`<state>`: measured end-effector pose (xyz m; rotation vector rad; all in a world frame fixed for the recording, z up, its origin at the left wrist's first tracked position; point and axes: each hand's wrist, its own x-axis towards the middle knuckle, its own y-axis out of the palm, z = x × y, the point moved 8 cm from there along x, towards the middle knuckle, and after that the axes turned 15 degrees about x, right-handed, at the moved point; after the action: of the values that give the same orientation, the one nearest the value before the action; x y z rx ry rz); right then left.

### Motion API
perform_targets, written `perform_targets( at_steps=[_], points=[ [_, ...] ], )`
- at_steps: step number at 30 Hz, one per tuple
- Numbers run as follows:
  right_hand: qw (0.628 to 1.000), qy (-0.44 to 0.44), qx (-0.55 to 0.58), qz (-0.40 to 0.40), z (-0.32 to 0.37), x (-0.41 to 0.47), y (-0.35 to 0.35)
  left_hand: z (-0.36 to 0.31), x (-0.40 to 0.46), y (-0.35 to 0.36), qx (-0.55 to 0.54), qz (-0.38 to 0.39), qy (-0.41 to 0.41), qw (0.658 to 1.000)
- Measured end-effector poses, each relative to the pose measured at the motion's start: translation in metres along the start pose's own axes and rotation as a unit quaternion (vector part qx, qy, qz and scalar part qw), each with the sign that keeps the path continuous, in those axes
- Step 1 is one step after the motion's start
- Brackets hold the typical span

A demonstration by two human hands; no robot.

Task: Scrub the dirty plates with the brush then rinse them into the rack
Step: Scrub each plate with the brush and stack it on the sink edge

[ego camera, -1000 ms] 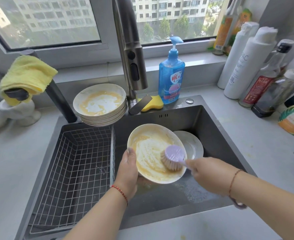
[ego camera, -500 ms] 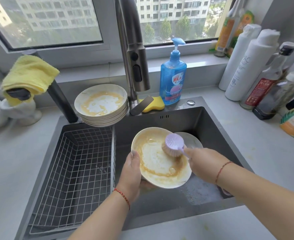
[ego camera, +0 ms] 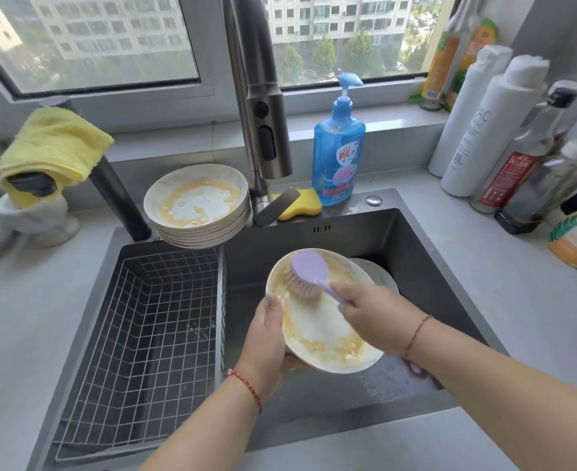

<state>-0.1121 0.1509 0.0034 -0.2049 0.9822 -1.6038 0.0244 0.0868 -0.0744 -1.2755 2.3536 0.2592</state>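
Observation:
Over the dark sink [ego camera: 416,253] my left hand [ego camera: 266,338] grips the left rim of a white plate [ego camera: 317,331] smeared with yellow-brown residue, tilted toward me. My right hand [ego camera: 375,317] holds the handle of a lilac brush [ego camera: 307,271], whose bristles press on the plate's upper left part. The plate's middle looks wiped white. A stack of several dirty plates [ego camera: 197,205] sits at the sink's back left corner. Another plate [ego camera: 380,275] lies in the basin behind the held one. A wire rack [ego camera: 144,334] fills the sink's left half and holds nothing.
The tall faucet [ego camera: 260,107] stands behind the basin with no water running. Beside it are a blue soap bottle [ego camera: 338,154] and a yellow sponge [ego camera: 302,207]. Bottles [ego camera: 484,130] crowd the right counter. A yellow cloth [ego camera: 51,147] hangs at the left.
The brush has travelled from the plate's lower right, up past the right rim, to its upper left. The scrubbed middle of the plate has turned whiter. My left hand keeps its hold.

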Motion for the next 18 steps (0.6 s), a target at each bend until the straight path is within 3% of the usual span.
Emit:
perform_targets(
  at_steps=[4, 8, 11, 15, 18],
  points=[
    [0.985, 0.052, -0.158, -0.040, -0.031, -0.004, -0.017, -0.010, 0.001, -0.010, 0.013, -0.041, 0.044, 0.998],
    [0.967, 0.075, -0.234, 0.071, -0.049, -0.028, 0.008, -0.018, 0.005, -0.020, 0.067, -0.068, 0.090, 0.991],
    [0.967, 0.060, -0.192, 0.155, -0.049, -0.034, 0.026, -0.025, 0.003, -0.020, 0.145, -0.082, 0.143, 0.976],
    [0.978, 0.053, 0.017, 0.199, -0.034, -0.042, 0.017, -0.026, 0.001, -0.023, 0.181, -0.108, 0.164, 0.964],
    [0.981, 0.061, -0.018, 0.183, -0.039, -0.043, 0.015, -0.033, -0.002, -0.024, 0.196, -0.117, 0.175, 0.958]
  ],
)
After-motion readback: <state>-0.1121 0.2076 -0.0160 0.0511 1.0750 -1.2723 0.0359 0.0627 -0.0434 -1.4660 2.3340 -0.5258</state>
